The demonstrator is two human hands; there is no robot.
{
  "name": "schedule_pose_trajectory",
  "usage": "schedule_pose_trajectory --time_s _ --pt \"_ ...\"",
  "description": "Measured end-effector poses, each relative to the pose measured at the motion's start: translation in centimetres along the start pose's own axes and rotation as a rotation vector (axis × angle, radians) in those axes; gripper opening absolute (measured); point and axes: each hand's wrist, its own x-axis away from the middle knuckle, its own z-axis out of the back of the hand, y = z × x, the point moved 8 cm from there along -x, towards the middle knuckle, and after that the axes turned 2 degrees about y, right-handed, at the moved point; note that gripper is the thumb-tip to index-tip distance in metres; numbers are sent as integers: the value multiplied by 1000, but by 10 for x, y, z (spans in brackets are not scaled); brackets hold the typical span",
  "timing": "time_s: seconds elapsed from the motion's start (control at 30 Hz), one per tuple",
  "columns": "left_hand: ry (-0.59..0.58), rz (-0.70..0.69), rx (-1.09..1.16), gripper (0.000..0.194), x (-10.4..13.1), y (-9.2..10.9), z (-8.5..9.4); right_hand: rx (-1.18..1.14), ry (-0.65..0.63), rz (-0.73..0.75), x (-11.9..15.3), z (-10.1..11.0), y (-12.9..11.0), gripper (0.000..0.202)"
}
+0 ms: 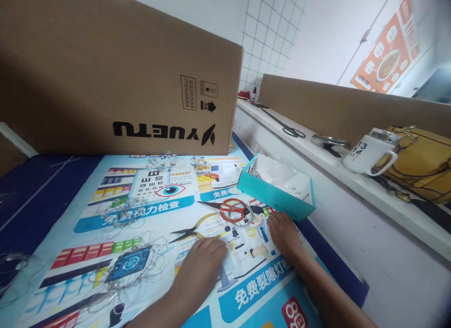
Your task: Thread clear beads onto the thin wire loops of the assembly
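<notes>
My left hand [206,260] lies on the printed sheet [183,215], beside yellow-handled pliers [200,226]. Its fingers are bent down and their tips are hidden, so I cannot tell what it holds. My right hand [283,229] rests on the sheet just below the teal box [275,191], fingers curled downward, with their undersides out of sight. Red-handled scissors [232,209] lie between and above the hands, over a coil of wire [251,216]. The teal box holds clear plastic and small shiny pieces. Loops of thin wire [141,267] spread over the sheet's left side.
A large cardboard box [123,74] stands at the back. More wire tangles [162,161] lie before it. Along the right runs a white ledge [313,154] with black scissors [291,129], a white mug [368,152] and a yellow bag [419,161].
</notes>
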Motion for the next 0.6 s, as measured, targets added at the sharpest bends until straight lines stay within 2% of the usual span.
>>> schedule_pose_trajectory --time_s 0.1,0.33,0.47,0.6 --pt "10 0 16 29 -1 0 3 -10 -8 7 -1 2 1 22" --pt "14 14 69 24 0 -1 5 -27 -60 70 -23 -15 -27 17" --pt "6 7 81 22 0 -1 4 14 -89 41 -18 -17 -20 15" --pt "5 3 86 22 -1 0 4 55 -93 -30 1 -9 -1 20"
